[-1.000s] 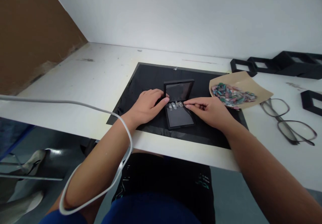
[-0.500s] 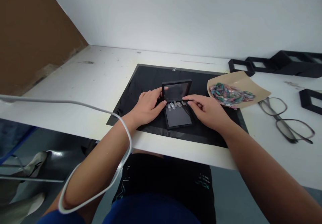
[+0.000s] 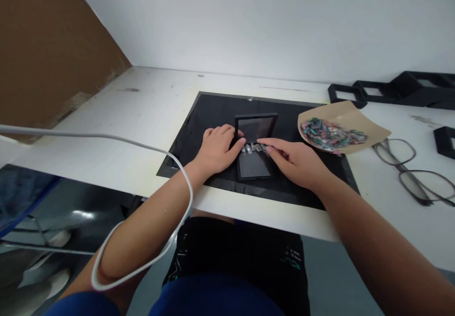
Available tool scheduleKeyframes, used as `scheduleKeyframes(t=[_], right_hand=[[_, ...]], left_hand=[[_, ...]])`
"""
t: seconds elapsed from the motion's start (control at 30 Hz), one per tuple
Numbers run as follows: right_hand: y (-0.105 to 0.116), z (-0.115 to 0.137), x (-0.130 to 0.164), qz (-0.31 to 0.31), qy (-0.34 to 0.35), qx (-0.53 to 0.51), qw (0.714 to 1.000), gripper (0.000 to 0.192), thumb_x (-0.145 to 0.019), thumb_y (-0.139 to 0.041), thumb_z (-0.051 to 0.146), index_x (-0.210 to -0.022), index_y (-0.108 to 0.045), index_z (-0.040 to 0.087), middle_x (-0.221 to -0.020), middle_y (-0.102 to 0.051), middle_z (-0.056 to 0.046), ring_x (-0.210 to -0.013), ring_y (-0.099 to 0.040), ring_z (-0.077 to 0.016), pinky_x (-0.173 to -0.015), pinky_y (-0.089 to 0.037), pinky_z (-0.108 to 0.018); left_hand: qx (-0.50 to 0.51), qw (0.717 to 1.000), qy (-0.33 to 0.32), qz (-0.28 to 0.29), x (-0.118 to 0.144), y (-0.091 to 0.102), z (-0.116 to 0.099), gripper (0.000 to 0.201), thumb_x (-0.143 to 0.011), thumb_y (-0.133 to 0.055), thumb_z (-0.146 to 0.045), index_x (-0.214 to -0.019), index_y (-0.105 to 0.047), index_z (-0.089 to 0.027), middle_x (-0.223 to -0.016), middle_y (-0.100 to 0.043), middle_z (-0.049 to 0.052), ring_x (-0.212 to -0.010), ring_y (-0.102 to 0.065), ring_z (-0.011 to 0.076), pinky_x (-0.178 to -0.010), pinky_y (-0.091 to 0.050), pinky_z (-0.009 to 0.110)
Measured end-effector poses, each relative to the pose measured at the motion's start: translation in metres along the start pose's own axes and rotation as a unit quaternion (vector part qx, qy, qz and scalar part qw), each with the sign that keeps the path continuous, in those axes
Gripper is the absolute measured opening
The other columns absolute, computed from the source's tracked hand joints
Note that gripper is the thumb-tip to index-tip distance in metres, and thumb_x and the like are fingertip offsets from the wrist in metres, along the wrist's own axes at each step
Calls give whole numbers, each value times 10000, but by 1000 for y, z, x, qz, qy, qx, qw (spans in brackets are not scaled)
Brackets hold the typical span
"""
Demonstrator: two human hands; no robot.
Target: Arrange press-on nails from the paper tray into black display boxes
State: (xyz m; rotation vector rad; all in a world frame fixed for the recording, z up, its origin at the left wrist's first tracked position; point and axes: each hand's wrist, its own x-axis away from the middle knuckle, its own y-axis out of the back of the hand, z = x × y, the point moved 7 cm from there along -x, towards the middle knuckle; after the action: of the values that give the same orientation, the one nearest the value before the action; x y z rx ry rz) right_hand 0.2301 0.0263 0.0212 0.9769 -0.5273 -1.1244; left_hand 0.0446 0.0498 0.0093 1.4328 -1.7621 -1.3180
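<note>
A black frame-like case point(image 3: 239, 169) with clear film panels stands hinged open on a black mat point(image 3: 213, 105); its lid point(image 3: 255, 127) is upright. Along the hinge runs a row of several small shiny, clear-grey pieces point(image 3: 249, 149) that look like false nails. My left hand point(image 3: 218, 150) grips the lid's left edge, thumb in front and fingertips behind, with the thumb tip beside the row's left end. At the right end of the row, my right hand point(image 3: 296, 159) has its thumb and index finger close together; whatever lies between them is hidden.
Brown paper point(image 3: 341, 112) bearing a pile of small multicoloured pieces point(image 3: 330, 133) lies right of the mat. Eyeglasses point(image 3: 401, 168) rest farther right, near several black frames point(image 3: 346, 94). A white cable point(image 3: 188, 188) loops round my left forearm. A wall point(image 3: 227, 27) closes the back.
The whole view has shifted slightly, so things appear a little farther right. Both hands stay at the open case, the right fingertips still at the row's right end.
</note>
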Motion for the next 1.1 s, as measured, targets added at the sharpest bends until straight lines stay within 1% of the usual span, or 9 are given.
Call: scheduleKeyframes(t=[0.1,0.17,0.33,0.43,0.6,0.73,0.83,0.97,1.1], right_hand=[[-1,8,2,11,8,-5,1000,425,-1059,-387,403,-1386,-646,323,-1258,-753,0,-1101,-723,-257,-889,-526,-363],[-3,13,3,20,21,7,1000,458,-1072,-338,418,-1426,-611,318,-1321,-722,9,-1178,-697,-265,-948,-523,-386],[-5,16,2,33,17,43,998,499,-1082,-274,427,-1386,-653,316,-1293,-736,0,-1181,-699,-288,-940,-537,-423],[-5,13,3,41,-4,21,999,541,-1086,-237,451,-1309,-714,325,-1234,-763,-9,-1161,-709,-292,-917,-540,-419],[-1,10,4,32,-9,-31,999,549,-1086,-220,478,-1396,-648,328,-1275,-745,-16,-1171,-699,-291,-907,-525,-401],[-1,6,5,39,-30,-21,999,567,-1077,-233,497,-1358,-686,303,-1084,-799,-54,-1012,-739,-292,-815,-515,-389],[-1,5,7,43,-25,-58,997,638,-1077,-180,544,-1316,-720,303,-920,-787,-57,-952,-737,-275,-793,-507,-373],[0,3,10,25,-9,-110,994,706,-1068,-129,585,-1347,-699,276,-876,-756,-70,-992,-717,-275,-802,-504,-373],[-1,5,10,29,-3,-88,996,738,-1060,-111,603,-1333,-706,262,-811,-732,-69,-928,-721,-272,-740,-499,-363]], left_hand=[[-1,1000,4,-10,-2,0,-1,329,-1034,-423,-440,-1084,-670,-229,-1140,-679,47,-1139,-613,260,-1048,-336,460],[0,1000,7,-14,-3,0,-2,326,-1029,-434,-443,-1050,-673,-223,-1115,-679,46,-1117,-620,256,-1042,-339,454],[5,1000,8,-13,-5,0,-3,303,-1004,-490,-456,-1048,-679,-223,-1114,-673,48,-1098,-624,263,-1040,-339,459],[12,1000,6,-6,-4,1,-3,311,-996,-509,-494,-1048,-696,-250,-1088,-667,30,-1086,-626,253,-1035,-344,455],[15,1000,8,1,-4,2,-3,345,-1009,-480,-513,-1051,-709,-258,-1055,-662,35,-1077,-623,252,-1039,-344,458],[17,1000,9,6,-4,2,-3,329,-1007,-487,-498,-1056,-699,-251,-1087,-661,28,-1103,-621,251,-1058,-334,457],[18,1000,9,11,-3,2,-3,300,-973,-549,-492,-1095,-683,-253,-1138,-656,31,-1138,-610,265,-1078,-324,464],[16,1000,10,16,-2,1,-3,298,-957,-567,-485,-1112,-671,-253,-1167,-658,44,-1161,-597,279,-1088,-323,474],[15,1000,12,16,-2,1,-3,310,-945,-580,-502,-1107,-669,-253,-1171,-656,43,-1161,-599,279,-1095,-318,482]])
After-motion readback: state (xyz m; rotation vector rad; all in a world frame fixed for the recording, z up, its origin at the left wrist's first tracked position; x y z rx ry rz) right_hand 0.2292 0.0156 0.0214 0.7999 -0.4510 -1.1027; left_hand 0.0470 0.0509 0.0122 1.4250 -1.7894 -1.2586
